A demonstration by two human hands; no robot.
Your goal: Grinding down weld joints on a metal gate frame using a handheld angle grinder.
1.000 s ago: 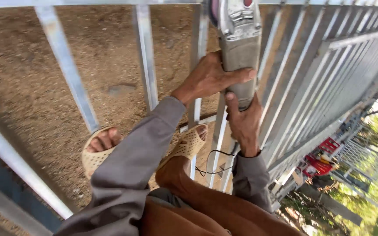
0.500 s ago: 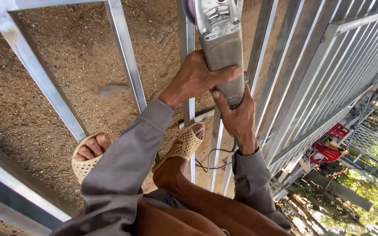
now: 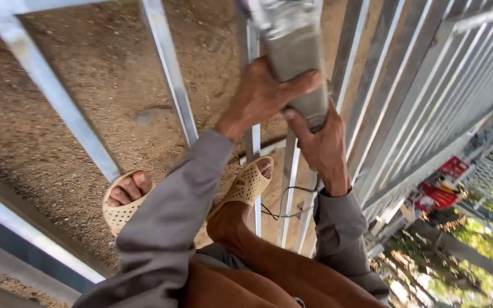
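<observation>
Both arms extend forward. Left hand point(image 3: 261, 97) clenches the grey metal-bodied power tool point(image 3: 295, 54) from the side; right hand point(image 3: 319, 145) grasps its base, above the grey steel-barred frame point(image 3: 169, 74) on gravel ground point(image 3: 87, 114).

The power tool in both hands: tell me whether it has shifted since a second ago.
Cannot tell. The grey power tool stays over the same metal bar; the camera itself has moved.
</observation>
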